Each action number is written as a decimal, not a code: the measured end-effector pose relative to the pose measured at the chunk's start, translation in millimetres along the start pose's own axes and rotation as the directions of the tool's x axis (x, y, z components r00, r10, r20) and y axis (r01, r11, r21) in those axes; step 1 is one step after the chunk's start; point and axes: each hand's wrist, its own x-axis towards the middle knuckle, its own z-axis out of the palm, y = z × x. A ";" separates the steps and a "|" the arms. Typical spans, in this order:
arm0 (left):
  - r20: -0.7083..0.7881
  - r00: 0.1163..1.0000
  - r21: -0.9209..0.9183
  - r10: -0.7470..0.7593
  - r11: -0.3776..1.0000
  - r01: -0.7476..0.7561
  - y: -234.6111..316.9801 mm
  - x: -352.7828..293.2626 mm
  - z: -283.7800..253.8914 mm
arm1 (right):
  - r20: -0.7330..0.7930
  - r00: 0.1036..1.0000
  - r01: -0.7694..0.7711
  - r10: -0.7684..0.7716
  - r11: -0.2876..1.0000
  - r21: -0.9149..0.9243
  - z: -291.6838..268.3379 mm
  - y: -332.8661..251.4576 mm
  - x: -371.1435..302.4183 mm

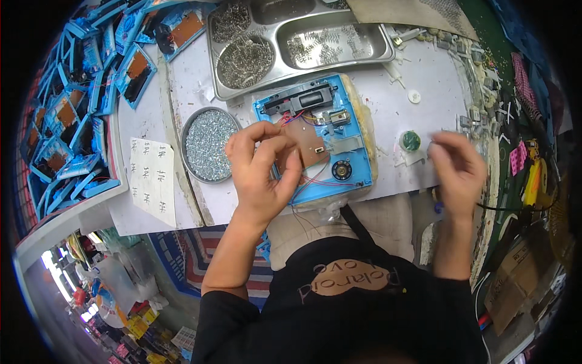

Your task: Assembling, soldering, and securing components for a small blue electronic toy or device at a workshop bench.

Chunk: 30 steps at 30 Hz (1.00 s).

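Observation:
A blue plastic housing point(350, 136) lies face down on a padded, plastic-wrapped block, its inside showing. It holds a brown circuit board point(312, 141), a black mechanism point(309, 97), a metal-cased part point(335, 117), a round black speaker point(342, 170) and thin red and blue wires. Over the board's left side is my left hand point(260, 161), thumb and forefinger curled together; whatever they pinch is too small to make out. My right hand point(459, 167), slightly blurred, hovers to the right with bent fingers drawn together. Close to its fingertips stands a round green-topped piece point(411, 141) in a white holder.
A round dish of small screws point(211, 144) sits left of the housing. Behind it is a metal compartment tray point(336, 45) of small metal parts. Blue housings point(73, 121) pile up at far left, near a handwritten paper sheet point(153, 182). Small white parts point(479, 85) line the right edge.

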 end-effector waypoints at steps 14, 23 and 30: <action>0.307 0.923 -0.148 0.230 0.970 -0.192 22.7 36.0 28.4 | -0.669 0.711 0.105 0.219 0.907 0.408 -214.6 57.1 51.3; 0.366 0.921 -0.299 -0.135 0.920 0.254 17.7 34.2 19.1 | -0.809 0.587 0.130 0.005 0.986 0.100 -199.5 4.1 5.0; 0.471 0.836 -0.367 -0.283 0.798 0.477 16.6 37.3 18.2 | -0.259 0.958 0.221 -0.121 0.890 0.399 -58.1 2.4 -17.8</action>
